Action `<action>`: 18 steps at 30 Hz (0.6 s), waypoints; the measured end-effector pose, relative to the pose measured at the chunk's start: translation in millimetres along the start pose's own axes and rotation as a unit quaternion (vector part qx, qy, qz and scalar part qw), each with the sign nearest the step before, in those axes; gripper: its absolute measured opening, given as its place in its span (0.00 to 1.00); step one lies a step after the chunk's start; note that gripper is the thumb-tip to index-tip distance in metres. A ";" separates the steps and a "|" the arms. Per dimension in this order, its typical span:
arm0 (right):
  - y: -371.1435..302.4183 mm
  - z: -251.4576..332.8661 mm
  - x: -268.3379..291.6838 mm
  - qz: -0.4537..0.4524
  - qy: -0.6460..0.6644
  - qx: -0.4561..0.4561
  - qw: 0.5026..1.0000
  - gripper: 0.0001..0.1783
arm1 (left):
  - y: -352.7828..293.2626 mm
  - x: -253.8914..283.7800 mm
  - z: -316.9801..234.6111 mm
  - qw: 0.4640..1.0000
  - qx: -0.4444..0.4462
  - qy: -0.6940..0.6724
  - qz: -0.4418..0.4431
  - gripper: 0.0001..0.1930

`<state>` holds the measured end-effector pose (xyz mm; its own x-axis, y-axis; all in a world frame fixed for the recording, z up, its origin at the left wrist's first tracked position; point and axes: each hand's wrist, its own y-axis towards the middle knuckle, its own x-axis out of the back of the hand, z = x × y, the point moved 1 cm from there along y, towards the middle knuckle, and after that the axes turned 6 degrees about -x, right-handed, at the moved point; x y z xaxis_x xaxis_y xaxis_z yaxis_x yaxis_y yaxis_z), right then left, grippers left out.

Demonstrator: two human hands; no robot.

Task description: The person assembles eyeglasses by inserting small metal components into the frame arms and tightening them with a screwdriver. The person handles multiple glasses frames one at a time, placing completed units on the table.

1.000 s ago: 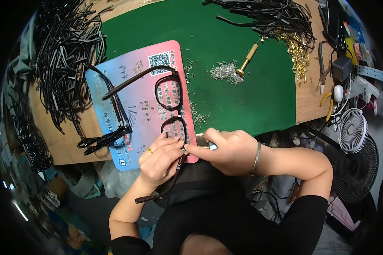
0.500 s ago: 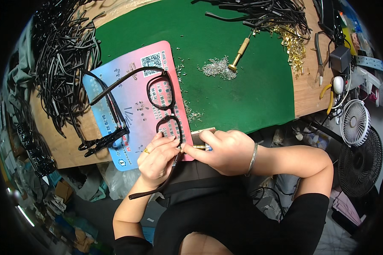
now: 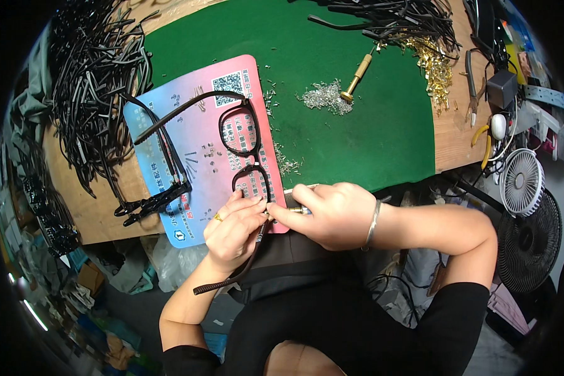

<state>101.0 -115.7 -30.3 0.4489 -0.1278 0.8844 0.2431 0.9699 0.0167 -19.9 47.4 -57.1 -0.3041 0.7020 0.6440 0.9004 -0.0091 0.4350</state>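
Near the front edge of the table, my left hand (image 3: 237, 233) is closed on a pair of dark eyeglasses (image 3: 257, 135), pinching the frame by its near hinge. One temple of the eyeglasses stretches away to the left over the mat; the other points down past my wrist. My right hand (image 3: 326, 216) is closed around a slim brass-coloured screwdriver (image 3: 299, 210), mostly covered by the fingers. Its tip meets the hinge between my left fingertips, where details are too small to tell. Under the eyeglasses lies a pink and blue mat (image 3: 200, 138) with tiny screws and metal bits on it.
Further dark frames (image 3: 153, 203) lie folded at the mat's left. A heap of black temples (image 3: 94, 119) covers the table's left. On the green cloth (image 3: 370, 144) are a pile of small silver parts (image 3: 324, 98) and a brass screwdriver (image 3: 357, 78). Gold parts (image 3: 435, 69), pliers (image 3: 472, 88) and a white fan (image 3: 521, 182) are rightward.
The view has shifted slightly. Both hands keep their hold at the hinge, and the right hand has turned a little around the screwdriver.
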 end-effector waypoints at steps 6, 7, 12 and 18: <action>6.5 -2.8 1.6 0.074 0.058 -0.013 0.995 0.21 | -1.5 -2.1 1.3 0.999 -0.027 0.027 -0.003 0.11; 6.1 -3.0 1.1 0.075 0.063 -0.015 0.995 0.21 | -1.6 -2.5 1.2 0.999 -0.027 0.026 -0.005 0.10; 3.3 -2.6 1.3 0.055 0.041 -0.021 0.997 0.20 | -4.4 -4.7 0.9 1.000 -0.009 0.011 -0.006 0.09; -12.5 -14.0 27.8 -0.004 0.104 -0.077 0.992 0.21 | 20.2 19.5 -15.9 0.999 -0.003 -0.017 -0.031 0.15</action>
<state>122.4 -134.3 -12.4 0.6104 -0.1901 0.7690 0.3682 0.9276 -0.0629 -12.6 49.6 -25.8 -0.3481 0.7256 0.5935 0.8783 0.0312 0.4770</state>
